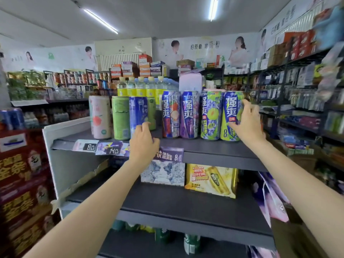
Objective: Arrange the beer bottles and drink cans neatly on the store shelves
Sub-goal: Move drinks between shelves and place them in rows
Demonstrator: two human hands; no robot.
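Note:
Tall drink cans stand upright in a row on the dark top shelf [204, 149]. From the left: a pink peach can [99, 117], a green can [121, 118], a blue can [138, 114], a blue-red can [170, 114], a purple can [189, 114], a green-purple can [211, 115] and a green-blue can [231, 116]. My right hand [247, 121] grips the right side of the green-blue can. At the foot of the blue can my left hand [144, 142] has its fingers curled toward it; whether they touch is unclear.
Price tags [89, 146] hang on the shelf's front lip. The middle shelf [167, 205] holds a blue-white carton [162, 173] and a yellow carton [211, 180]. Green bottles [191, 243] stand below. Red cartons [22, 183] are stacked at left, packed racks [301, 101] at right.

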